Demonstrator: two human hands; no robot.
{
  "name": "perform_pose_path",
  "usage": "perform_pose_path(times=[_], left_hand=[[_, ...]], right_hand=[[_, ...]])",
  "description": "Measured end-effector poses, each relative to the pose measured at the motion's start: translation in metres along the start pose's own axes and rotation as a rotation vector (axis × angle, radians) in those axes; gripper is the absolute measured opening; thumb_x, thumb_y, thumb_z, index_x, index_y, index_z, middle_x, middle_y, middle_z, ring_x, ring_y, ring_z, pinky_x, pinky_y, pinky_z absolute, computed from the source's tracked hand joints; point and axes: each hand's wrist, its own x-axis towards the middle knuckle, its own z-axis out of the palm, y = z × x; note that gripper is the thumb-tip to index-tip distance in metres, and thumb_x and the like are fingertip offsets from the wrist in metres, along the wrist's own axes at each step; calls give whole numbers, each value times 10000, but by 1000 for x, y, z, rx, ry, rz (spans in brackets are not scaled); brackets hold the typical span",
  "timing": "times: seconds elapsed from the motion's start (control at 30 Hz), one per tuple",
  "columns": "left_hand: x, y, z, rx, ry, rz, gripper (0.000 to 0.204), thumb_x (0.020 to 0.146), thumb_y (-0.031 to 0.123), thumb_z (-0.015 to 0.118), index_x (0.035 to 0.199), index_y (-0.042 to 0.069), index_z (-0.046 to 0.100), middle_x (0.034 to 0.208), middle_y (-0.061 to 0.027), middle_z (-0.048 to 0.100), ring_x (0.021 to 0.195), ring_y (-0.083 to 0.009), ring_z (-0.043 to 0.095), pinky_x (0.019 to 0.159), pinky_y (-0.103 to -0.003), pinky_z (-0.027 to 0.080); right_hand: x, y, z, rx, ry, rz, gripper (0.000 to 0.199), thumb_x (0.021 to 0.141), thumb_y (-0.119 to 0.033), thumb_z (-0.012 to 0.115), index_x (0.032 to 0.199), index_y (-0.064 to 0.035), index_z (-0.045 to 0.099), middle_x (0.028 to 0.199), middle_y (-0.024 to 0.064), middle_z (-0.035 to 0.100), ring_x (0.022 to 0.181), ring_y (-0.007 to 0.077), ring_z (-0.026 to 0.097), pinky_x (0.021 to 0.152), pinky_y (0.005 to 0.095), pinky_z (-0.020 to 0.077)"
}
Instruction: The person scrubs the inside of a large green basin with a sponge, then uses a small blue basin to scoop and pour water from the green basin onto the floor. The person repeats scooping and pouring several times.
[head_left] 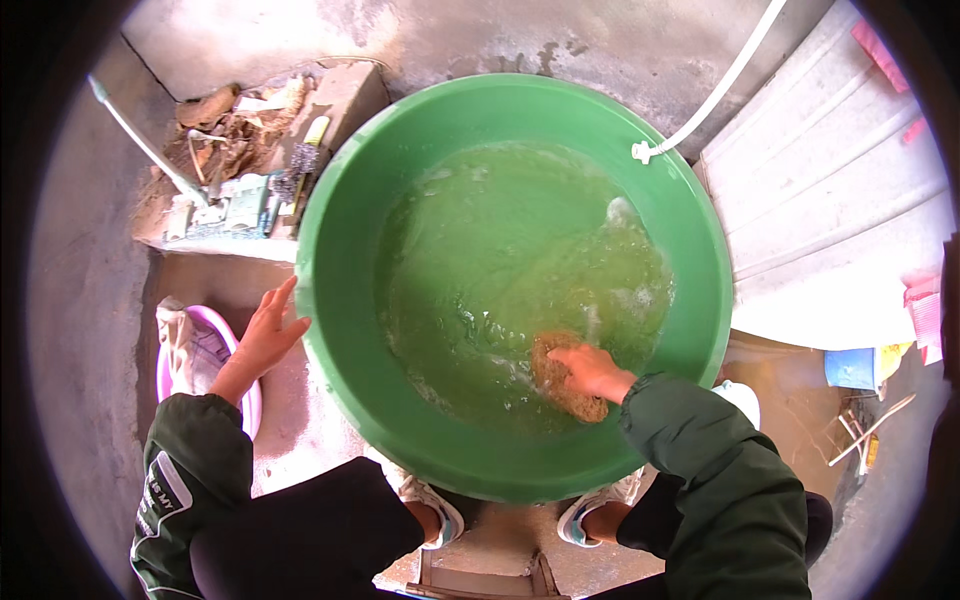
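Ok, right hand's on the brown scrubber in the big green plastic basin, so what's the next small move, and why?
Probably sweep the brown scrubber along the near inner wall of the green plastic basin: the right hand presses it there in murky water, and the left hand steadies the rim.

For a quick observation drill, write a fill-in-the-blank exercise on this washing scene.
1. The right hand presses a brown scrubbing pad inside the large round ____ plastic basin.
2. The left hand rests on the basin's outer ____.
3. A thin white hose runs over the basin's rim, and the basin holds ____.

Missing words: green; rim; water
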Motion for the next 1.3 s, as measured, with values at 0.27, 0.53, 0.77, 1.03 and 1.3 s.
perform_pose_path(times=[0.27,0.53,0.77,1.03,1.3], left_hand=[[-27,68,-36,-85,-279,77,431,890,220,618,1272,40,535,1165,-171,610,1011,-244,633,863,-343,499],[-27,64,-25,-309,-270,187,413,897,298,611,1236,68,564,1056,-125,654,896,-204,657,791,-323,511],[-30,58,-7,-531,-300,178,361,948,285,568,1221,48,564,1084,-111,647,972,-173,624,865,-309,488],[-28,45,15,-568,-320,168,365,969,267,537,1222,3,554,1017,-86,651,960,-141,605,870,-297,478],[-7,75,36,-865,-479,-16,506,937,358,575,1361,118,436,1115,-94,605,932,-158,615,762,-299,518]], right_hand=[[-20,-43,-112,473,97,-124,450,827,-72,604,1273,-104,544,1041,66,616,891,133,582,832,269,461],[-63,-105,-206,1105,507,-403,235,931,-69,562,1159,-13,544,1056,18,599,955,80,549,848,261,461],[-74,-142,-269,1372,637,-613,221,943,-84,535,1159,-37,517,1076,37,605,936,96,579,813,271,494],[56,-32,-83,577,601,443,58,866,-23,544,878,-71,575,746,21,581,696,118,552,592,299,466],[73,-42,-113,1055,681,-66,162,894,-48,584,1056,-50,581,876,27,614,795,97,546,718,283,463]])
